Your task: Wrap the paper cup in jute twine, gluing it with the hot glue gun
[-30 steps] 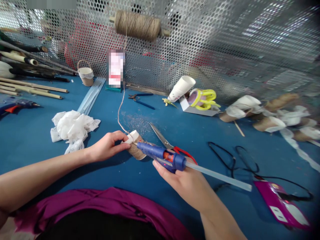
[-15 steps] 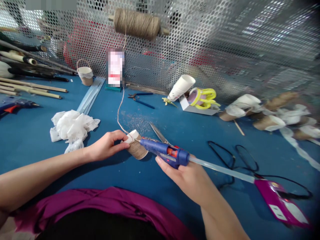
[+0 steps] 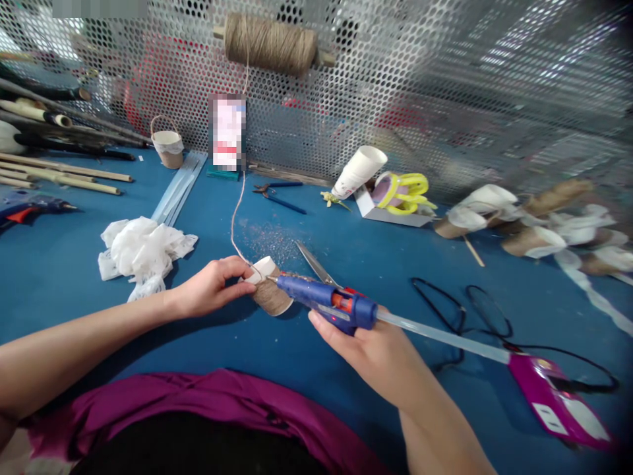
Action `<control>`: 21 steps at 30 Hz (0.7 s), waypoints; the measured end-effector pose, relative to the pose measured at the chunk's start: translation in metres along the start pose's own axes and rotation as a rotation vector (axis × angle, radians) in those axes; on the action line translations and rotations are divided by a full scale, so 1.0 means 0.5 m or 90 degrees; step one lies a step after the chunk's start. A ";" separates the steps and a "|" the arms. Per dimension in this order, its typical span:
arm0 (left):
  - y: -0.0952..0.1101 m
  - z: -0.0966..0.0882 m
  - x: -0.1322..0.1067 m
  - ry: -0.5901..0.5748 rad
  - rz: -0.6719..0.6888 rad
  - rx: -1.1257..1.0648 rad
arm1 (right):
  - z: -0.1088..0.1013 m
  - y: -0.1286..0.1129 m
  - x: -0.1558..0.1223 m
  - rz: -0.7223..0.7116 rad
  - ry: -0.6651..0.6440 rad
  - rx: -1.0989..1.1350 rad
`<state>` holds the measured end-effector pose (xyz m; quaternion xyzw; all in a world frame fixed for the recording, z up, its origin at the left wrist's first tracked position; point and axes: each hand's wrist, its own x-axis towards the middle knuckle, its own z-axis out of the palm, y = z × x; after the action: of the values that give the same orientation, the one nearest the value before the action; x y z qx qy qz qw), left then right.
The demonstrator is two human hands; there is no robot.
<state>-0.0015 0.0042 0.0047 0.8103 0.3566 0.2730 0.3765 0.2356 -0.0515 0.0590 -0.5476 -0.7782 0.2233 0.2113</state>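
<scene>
My left hand point(image 3: 222, 284) pinches the white rim end of a small paper cup point(image 3: 273, 297), which lies tilted on the blue table, its lower part wrapped in brown twine. A strand of twine point(image 3: 234, 227) runs down to the cup at my fingertips. In my right hand point(image 3: 376, 356) is a blue hot glue gun point(image 3: 321, 300), its nozzle at the twine-wrapped side of the cup. A long clear glue stick point(image 3: 440, 335) sticks out of its back. Scissors point(image 3: 316, 264) lie behind the gun, their handles partly hidden by it.
A twine spool point(image 3: 270, 45) hangs on the mesh wall above a phone point(image 3: 226, 135). White lace point(image 3: 143, 251), glue sticks point(image 3: 179, 188), pliers point(image 3: 279, 198) and a small basket point(image 3: 168, 148) lie around. At right are a black cord point(image 3: 462, 316), a purple box point(image 3: 558, 399) and twine-wrapped cups point(image 3: 531, 242).
Almost nothing differs. The back of the glue gun and its glue stick have shifted very slightly to the right; my left hand and the cup stay in place.
</scene>
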 end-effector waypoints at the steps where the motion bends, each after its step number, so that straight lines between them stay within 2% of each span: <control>1: 0.000 0.000 0.000 -0.001 -0.001 0.000 | 0.000 0.002 0.001 -0.002 -0.002 -0.011; 6: -0.003 0.000 -0.003 -0.010 0.006 0.010 | -0.002 0.010 0.001 -0.026 0.005 -0.042; 10: -0.008 -0.002 -0.002 -0.017 0.024 0.025 | -0.002 0.002 0.002 -0.017 -0.006 -0.006; 14: -0.011 -0.005 0.001 -0.023 0.079 0.023 | -0.004 -0.001 0.002 0.015 -0.007 0.037; 21: -0.011 -0.007 0.003 -0.036 0.110 0.025 | -0.008 0.020 0.001 0.020 0.028 -0.005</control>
<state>-0.0053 0.0093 0.0024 0.8525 0.2802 0.2744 0.3454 0.2451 -0.0476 0.0565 -0.5653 -0.7656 0.2116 0.2226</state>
